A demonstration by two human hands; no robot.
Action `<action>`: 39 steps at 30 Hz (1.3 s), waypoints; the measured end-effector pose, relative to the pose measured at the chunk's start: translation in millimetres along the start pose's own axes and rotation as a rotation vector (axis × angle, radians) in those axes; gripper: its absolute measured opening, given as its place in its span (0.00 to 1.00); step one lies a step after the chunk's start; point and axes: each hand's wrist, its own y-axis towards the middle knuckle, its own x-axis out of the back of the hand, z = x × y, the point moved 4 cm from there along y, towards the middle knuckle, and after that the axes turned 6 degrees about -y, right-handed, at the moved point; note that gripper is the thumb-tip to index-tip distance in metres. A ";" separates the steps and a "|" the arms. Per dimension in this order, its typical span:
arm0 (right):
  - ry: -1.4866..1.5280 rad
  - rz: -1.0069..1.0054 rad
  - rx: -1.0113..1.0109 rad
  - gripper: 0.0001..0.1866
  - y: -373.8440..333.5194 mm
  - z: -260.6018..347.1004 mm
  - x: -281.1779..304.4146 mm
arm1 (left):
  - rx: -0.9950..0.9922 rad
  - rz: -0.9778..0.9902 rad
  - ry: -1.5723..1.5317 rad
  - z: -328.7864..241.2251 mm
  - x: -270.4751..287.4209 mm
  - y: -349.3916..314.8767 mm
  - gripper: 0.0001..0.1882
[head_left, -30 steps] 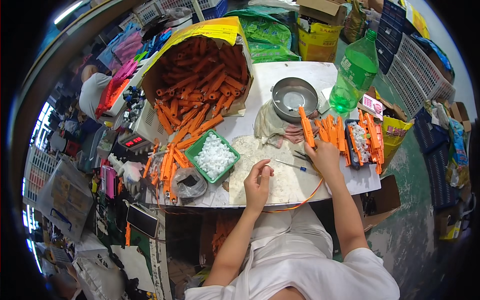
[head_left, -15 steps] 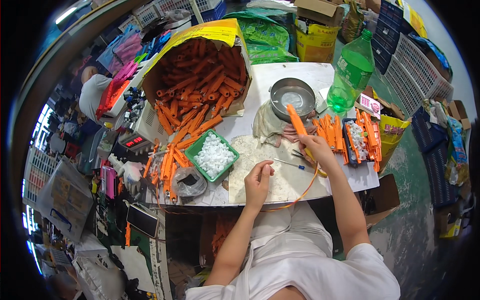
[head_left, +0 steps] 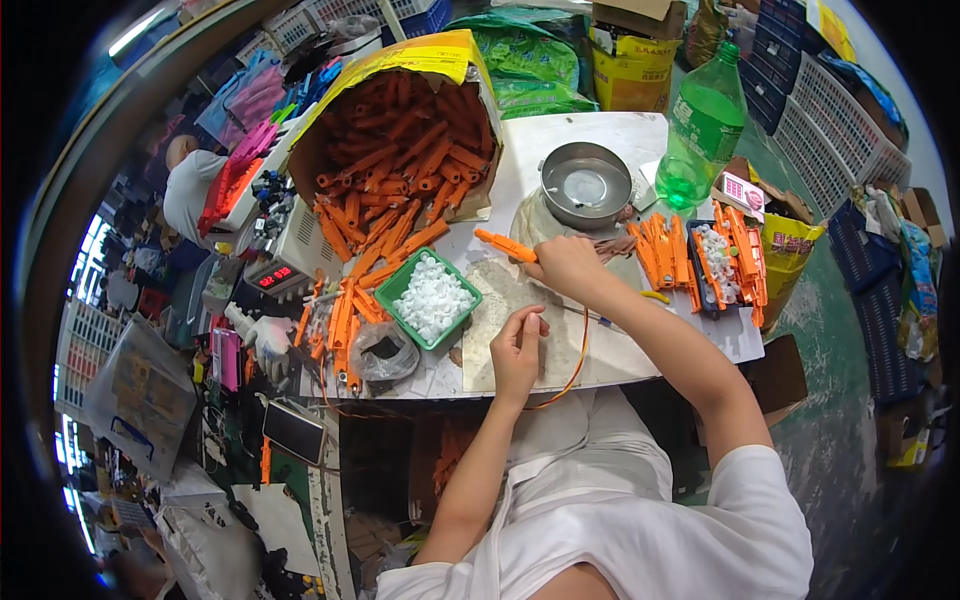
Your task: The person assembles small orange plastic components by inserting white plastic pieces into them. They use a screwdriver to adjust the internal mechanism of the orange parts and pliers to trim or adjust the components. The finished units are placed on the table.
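Observation:
My right hand (head_left: 570, 268) is wrapped round an orange stick-shaped plastic piece (head_left: 506, 245), which points left toward the green basket. A thin orange-yellow wire (head_left: 580, 360) hangs below that hand and curves down to the table's front edge; where it joins is hidden. My left hand (head_left: 517, 352) rests over the stained work sheet (head_left: 482, 375) with its fingers curled in; whatever they may hold is hidden. White small caps fill the green basket (head_left: 431, 341) left of it. Above my right hand stands a round metal bowl (head_left: 605, 212) on a cloth, with something pale inside.
A large yellow-edged box (head_left: 462, 52) of orange pieces spills toward the basket. More orange pieces (head_left: 660, 255) and a dark tray (head_left: 703, 316) with white caps lie at right. A green bottle (head_left: 705, 130) stands behind them. A clear plastic bag (head_left: 388, 362) sits front left.
My right hand has moved left and away from me, and the orange piece now points left instead of up toward the bowl. My left hand is nearly still.

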 end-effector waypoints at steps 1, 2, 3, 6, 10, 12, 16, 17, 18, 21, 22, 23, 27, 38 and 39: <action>0.000 -0.028 0.005 0.19 -1.6 -1.2 -0.9 | 0.002 0.006 -0.003 0.5 -0.7 0.3 0.14; -0.001 -0.056 0.009 0.19 -4.2 -3.0 -3.2 | -0.010 0.003 0.002 0.6 0.0 0.8 0.14; -0.001 -0.083 0.013 0.18 -8.3 -1.9 -1.7 | -0.019 -0.001 0.007 1.1 1.9 1.1 0.16; 0.111 -0.216 -0.023 0.18 -40.1 4.9 12.5 | -0.040 -0.147 -0.132 -6.6 3.1 4.2 0.22; 0.147 -0.190 0.014 0.17 -106.3 27.8 10.2 | 0.033 -0.153 -0.355 -6.9 3.9 9.5 0.31; 0.311 -0.163 -0.045 0.16 -136.7 31.4 14.8 | 0.074 -0.092 -0.330 -20.7 -1.8 10.0 0.30; 0.427 -0.049 -0.342 0.18 -200.5 0.1 40.0 | 0.115 -0.018 -0.218 -29.9 10.9 6.0 0.25; 0.264 -0.098 -0.383 0.17 -220.4 -14.7 44.7 | 0.117 -0.005 -0.209 -35.8 9.9 4.5 0.23; 0.115 -0.114 -0.374 0.17 -230.1 -25.3 54.2 | 0.129 0.003 -0.205 -39.9 9.8 4.6 0.22; 0.038 -0.215 -0.285 0.15 -222.9 -33.1 61.6 | 0.106 0.032 -0.131 -35.5 6.3 5.5 0.17; 0.066 -0.261 -0.218 0.14 -210.0 -32.5 57.5 | 0.059 0.053 -0.072 -31.9 3.7 8.6 0.16; 0.095 -0.307 -0.148 0.14 -197.9 -31.6 52.4 | 0.011 0.071 -0.012 -27.4 2.0 9.7 0.16; 0.041 -0.322 -0.141 0.15 -152.7 -38.7 25.7 | -0.007 0.068 -0.023 -27.7 1.6 7.0 0.14; -0.039 -0.036 -0.155 0.12 -149.4 -67.1 8.2 | 0.085 0.074 -0.288 -36.8 24.4 3.0 0.17; -0.040 -0.056 -0.148 0.12 -146.0 -70.3 3.4 | 0.092 0.086 -0.299 -36.4 21.4 4.0 0.17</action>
